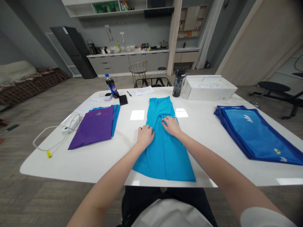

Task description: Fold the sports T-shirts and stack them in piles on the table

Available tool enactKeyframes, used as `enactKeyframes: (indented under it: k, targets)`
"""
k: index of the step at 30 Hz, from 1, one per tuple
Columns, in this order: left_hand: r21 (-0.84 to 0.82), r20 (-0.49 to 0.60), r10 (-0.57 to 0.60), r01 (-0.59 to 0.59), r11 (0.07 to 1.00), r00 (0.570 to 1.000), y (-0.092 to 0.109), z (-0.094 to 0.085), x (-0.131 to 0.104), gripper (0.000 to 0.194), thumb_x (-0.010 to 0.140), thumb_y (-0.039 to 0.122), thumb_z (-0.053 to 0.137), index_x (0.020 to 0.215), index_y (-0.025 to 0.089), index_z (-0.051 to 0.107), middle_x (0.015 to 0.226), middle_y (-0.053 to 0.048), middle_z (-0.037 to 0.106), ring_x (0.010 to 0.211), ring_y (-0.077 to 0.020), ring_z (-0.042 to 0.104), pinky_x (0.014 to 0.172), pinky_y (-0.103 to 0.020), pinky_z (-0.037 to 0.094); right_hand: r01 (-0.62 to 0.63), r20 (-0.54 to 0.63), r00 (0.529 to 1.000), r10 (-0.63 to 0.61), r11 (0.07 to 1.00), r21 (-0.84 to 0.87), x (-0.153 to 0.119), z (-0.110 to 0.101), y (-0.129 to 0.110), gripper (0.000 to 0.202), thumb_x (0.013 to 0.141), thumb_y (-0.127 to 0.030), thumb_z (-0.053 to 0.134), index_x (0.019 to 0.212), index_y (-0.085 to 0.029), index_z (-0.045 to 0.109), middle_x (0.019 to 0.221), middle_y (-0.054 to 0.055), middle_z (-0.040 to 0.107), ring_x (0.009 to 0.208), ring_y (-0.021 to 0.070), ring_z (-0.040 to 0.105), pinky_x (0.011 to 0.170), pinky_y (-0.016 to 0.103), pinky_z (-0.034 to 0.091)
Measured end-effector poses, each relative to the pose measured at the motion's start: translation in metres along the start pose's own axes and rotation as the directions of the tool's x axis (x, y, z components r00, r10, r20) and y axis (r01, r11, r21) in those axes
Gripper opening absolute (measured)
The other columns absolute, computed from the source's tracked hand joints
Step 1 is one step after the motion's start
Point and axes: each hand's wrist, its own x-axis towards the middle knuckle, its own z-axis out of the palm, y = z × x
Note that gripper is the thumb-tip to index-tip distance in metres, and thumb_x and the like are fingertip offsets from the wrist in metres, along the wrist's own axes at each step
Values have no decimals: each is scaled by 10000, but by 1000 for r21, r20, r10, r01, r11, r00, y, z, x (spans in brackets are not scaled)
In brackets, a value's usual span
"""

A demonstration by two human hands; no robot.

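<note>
Left fingers and right fingers slightly spread, resting on turquoise garment, gripping unclear.

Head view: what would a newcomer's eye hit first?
Likely the bright turquoise garment laid lengthwise down the middle of the white table, with the left hand and right hand both on it. Next, the folded purple cloth on the left, and the folded blue clothing on the right. Behind them, the open white box stands at the far right edge.
</note>
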Motion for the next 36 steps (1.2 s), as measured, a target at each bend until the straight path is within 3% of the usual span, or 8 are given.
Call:
enactKeyframes:
  k: [4, 10, 16, 20, 24, 30, 33, 36]
  targets:
    - [10, 44, -57, 56, 998, 997, 3, -11, -36, 268, 1007, 276, 434, 1162, 186, 634, 1130, -126, 699, 1057, -298, 644, 907, -448, 401, 149, 119, 980, -158, 986, 79, -17, 0, -39, 287, 1032, -289, 503, 1270, -227, 653, 1222, 96, 684, 1147, 242, 612, 955, 356, 406]
    - [50, 77, -120, 117, 992, 990, -7, -22, -82, 283, 1024, 378, 440, 1116, 196, 637, 1072, -126, 734, 1044, -307, 651, 917, -453, 367, 154, 201, 965, -171, 983, 95, -38, 4, -80, 351, 1033, -273, 485, 1359, -275, 611, 1259, 66, 699, 1077, 226, 673, 879, 305, 461]
    - [81, 49, -169, 164, 983, 984, -19, -24, -117, 270, 1018, 388, 457, 1101, 209, 642, 1114, -144, 713, 1087, -324, 628, 902, -452, 360, 162, 208, 962, -177, 983, 88, -38, 2, -93, 315, 1036, -307, 494, 1308, -306, 652, 1245, 43, 718, 1064, 224, 689, 826, 284, 485]
    - [53, 62, -209, 206, 977, 976, -27, -24, -135, 245, 1020, 350, 450, 1051, 206, 646, 1003, -127, 742, 1032, -316, 665, 902, -443, 360, 231, 233, 941, -246, 969, 89, -31, 2, -99, 267, 1027, -303, 521, 1228, -294, 697, 1180, 40, 726, 1043, 216, 684, 810, 271, 470]
    - [-70, 70, -218, 223, 972, 973, -23, -42, -142, 206, 1005, 327, 486, 1078, 228, 651, 898, -70, 764, 902, -282, 713, 913, -415, 384, 257, 227, 931, -284, 956, 143, -29, -5, -102, 242, 1003, -220, 512, 1143, -259, 706, 1140, 37, 725, 1005, 201, 675, 797, 259, 449]
    - [-183, 101, -28, 46, 982, 995, 37, -82, -145, 257, 986, 262, 486, 1170, 260, 665, 1070, -100, 764, 943, -295, 716, 831, -384, 458, 211, 91, 965, -247, 932, 293, -47, -37, -74, 272, 906, -115, 532, 1085, -227, 703, 1079, 39, 722, 951, 186, 652, 825, 254, 435]
    - [-223, 201, 115, -69, 972, 973, 67, -80, -144, 239, 980, 332, 541, 1127, 230, 699, 1046, -132, 759, 944, -312, 716, 835, -393, 485, 169, 120, 969, -215, 935, 312, -65, -40, -54, 264, 899, -101, 522, 1018, -216, 728, 1021, 39, 714, 923, 182, 646, 826, 256, 437]
    - [-390, 271, 340, -220, 894, 900, 71, -65, -134, 274, 954, 439, 615, 1086, 229, 731, 1022, -106, 758, 956, -293, 712, 842, -368, 511, 128, 201, 960, -197, 942, 309, -83, -31, -40, 258, 896, -100, 528, 962, -210, 752, 989, 42, 709, 910, 184, 644, 818, 262, 439]
